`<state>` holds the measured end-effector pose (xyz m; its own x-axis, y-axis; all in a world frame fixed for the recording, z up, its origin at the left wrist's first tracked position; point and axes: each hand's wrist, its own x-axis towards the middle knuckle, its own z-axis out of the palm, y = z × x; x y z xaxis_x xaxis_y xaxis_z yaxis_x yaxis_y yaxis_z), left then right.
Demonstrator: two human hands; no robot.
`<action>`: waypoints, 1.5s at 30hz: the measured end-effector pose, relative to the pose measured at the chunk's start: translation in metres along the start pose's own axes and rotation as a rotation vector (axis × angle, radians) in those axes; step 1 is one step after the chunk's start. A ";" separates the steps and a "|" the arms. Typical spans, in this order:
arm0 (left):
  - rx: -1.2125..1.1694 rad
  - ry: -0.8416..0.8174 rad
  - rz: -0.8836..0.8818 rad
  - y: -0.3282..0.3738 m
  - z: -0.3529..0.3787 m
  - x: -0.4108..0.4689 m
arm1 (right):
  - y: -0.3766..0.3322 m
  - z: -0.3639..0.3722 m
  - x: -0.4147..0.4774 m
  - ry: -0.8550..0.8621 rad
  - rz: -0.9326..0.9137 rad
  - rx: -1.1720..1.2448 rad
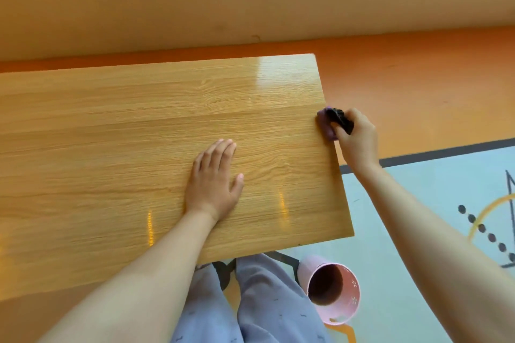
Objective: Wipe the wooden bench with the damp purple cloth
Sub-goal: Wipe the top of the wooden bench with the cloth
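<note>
Wooden counter (111,133) fills left & centre of frame, glossy top. Pink bucket (349,312) on floor (418,78), lower right, mouth toward camera. L hand (213,181) flat on counter mid-frame, fingers (224,152) straight, holding nothing. R hand (358,139) at counter's right edge, fingers curled round purple cloth (324,122), cloth touching that edge.

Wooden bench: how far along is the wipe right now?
Done: unclear; the wooden bench top shines near its far right corner, but no wet streaks show. In hand: the right hand holds the purple cloth against the bench's right edge, while the left hand lies flat on the top. Left: likely the rest of that edge and whatever of the top is unwiped.
</note>
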<state>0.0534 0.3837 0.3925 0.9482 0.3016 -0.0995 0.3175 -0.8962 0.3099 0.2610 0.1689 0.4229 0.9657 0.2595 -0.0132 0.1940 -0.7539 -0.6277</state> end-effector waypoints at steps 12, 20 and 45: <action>-0.109 0.018 0.050 -0.003 -0.005 -0.003 | 0.021 -0.030 -0.190 0.112 0.158 -0.132; -0.224 0.114 0.025 -0.061 -0.052 -0.051 | -0.008 0.006 -0.223 0.210 0.238 -0.155; -0.253 0.147 -0.251 -0.174 -0.043 -0.200 | -0.212 0.187 -0.253 -0.210 -0.420 -0.041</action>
<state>-0.1917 0.4936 0.3994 0.8246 0.5612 -0.0713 0.5113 -0.6855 0.5183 -0.0568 0.3760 0.4144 0.7469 0.6607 0.0752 0.5713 -0.5797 -0.5810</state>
